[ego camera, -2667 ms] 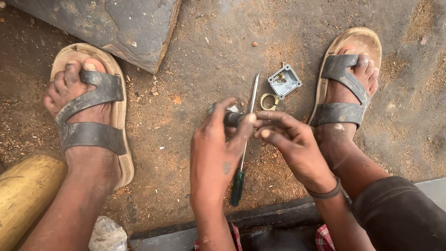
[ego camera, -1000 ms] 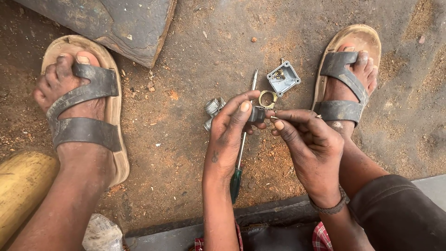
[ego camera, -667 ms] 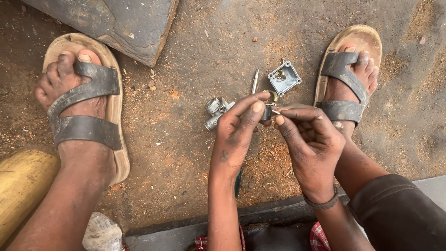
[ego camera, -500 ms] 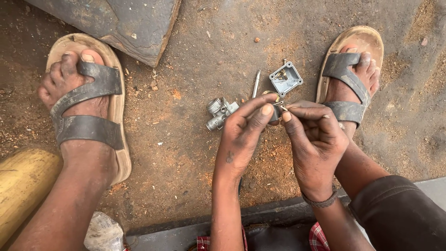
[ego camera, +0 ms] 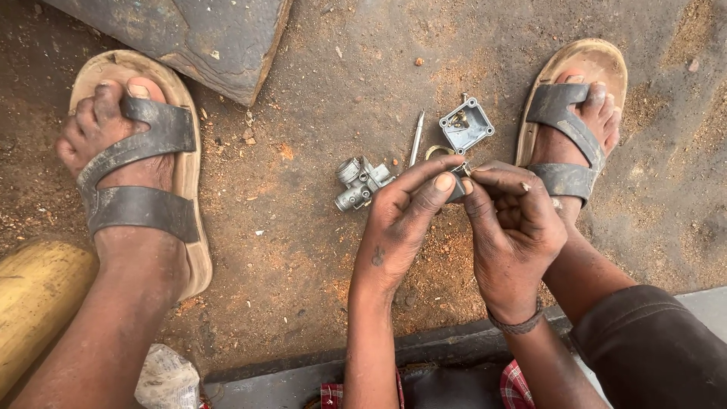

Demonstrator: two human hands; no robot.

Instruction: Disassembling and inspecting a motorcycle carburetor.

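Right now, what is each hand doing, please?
Left hand: closed, pinching a small metal part at the fingertips.
Right hand: closed, pinching the same part from the other side.

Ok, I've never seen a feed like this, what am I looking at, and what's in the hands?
There is no machine here: the one camera is on a person's head, looking down at their own two bare hands and sandalled feet on dirt ground. The left hand and right hand together pinch a small dark part between the fingertips; its kind is unclear. On the ground lie a small metal body, a square metal cover, a brass ring and a screwdriver tip.
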